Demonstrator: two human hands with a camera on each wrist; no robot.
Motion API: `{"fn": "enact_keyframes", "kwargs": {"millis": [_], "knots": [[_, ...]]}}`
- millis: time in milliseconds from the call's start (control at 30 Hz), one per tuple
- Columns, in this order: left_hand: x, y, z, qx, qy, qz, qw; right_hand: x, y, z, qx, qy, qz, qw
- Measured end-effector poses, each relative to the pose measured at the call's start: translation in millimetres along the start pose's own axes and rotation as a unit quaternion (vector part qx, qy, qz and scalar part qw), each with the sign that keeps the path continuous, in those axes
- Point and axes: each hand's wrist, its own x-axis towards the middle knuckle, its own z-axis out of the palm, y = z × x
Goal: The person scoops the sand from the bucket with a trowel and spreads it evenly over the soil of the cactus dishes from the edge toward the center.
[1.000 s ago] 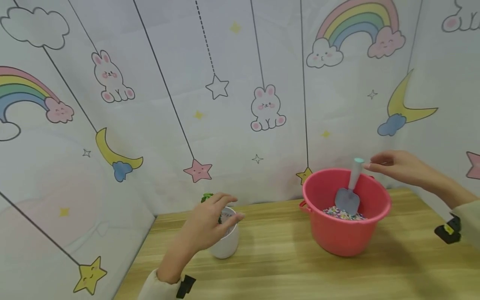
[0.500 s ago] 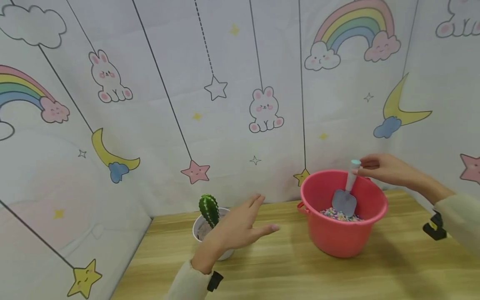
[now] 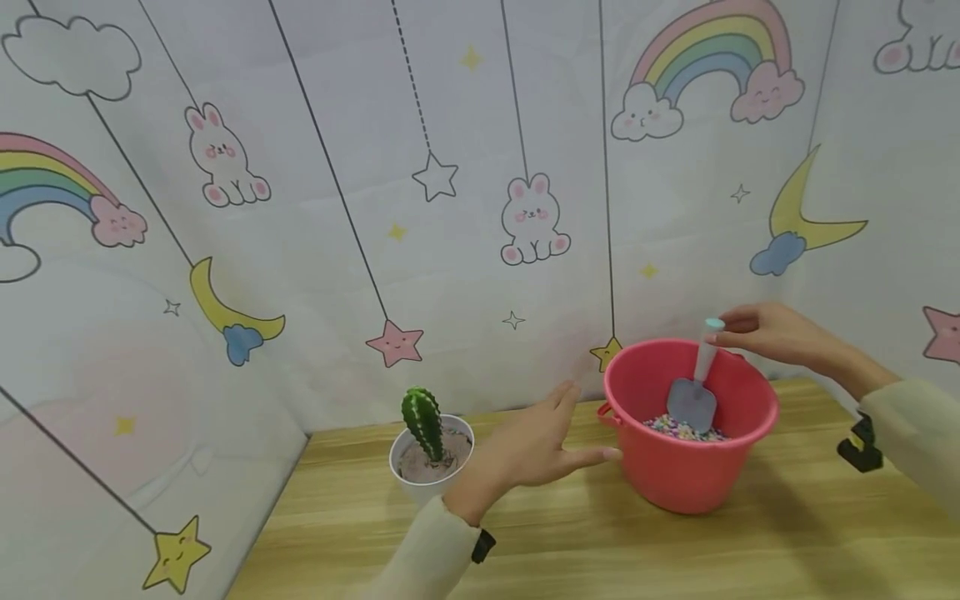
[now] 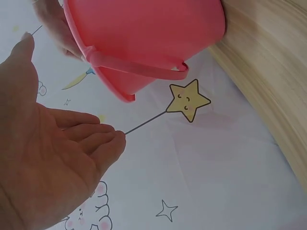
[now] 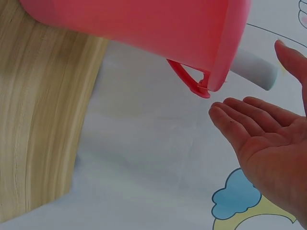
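Observation:
A grey toy shovel (image 3: 693,404) with a pale handle leans inside a red bucket (image 3: 686,477), its blade in small multicoloured beads (image 3: 675,427). My right hand (image 3: 780,335) is beside the handle top, over the bucket's far right rim. In the right wrist view its fingers are extended, with a gap between thumb and fingers next to the shovel handle (image 5: 254,69). My left hand (image 3: 525,446) reaches toward the bucket's left side with straight fingers and holds nothing. The left wrist view shows its bare palm (image 4: 53,167) below the bucket's handle (image 4: 134,67).
A green cactus (image 3: 422,421) grows in a white pot (image 3: 417,492) to the left of my left hand, partly behind the forearm. The wooden tabletop (image 3: 570,542) meets a wall covering (image 3: 465,275) printed with rabbits, stars and rainbows.
My left hand has moved right, from over the cactus pot toward the bucket, uncovering the cactus. My right hand has come in closer to the shovel handle.

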Motion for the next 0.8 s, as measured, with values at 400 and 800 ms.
{"fn": "enact_keyframes", "kwargs": {"millis": [400,800], "knots": [[40.8,21.2,20.1,0.032,0.031,0.031,0.9985,8.3,3.3,9.3,0.036,0.001,0.012,0.9993],[67.6,40.4,27.1,0.088,0.010,0.005,0.9961,13.2,-2.2,12.9,0.041,0.028,-0.014,0.9987]]}}
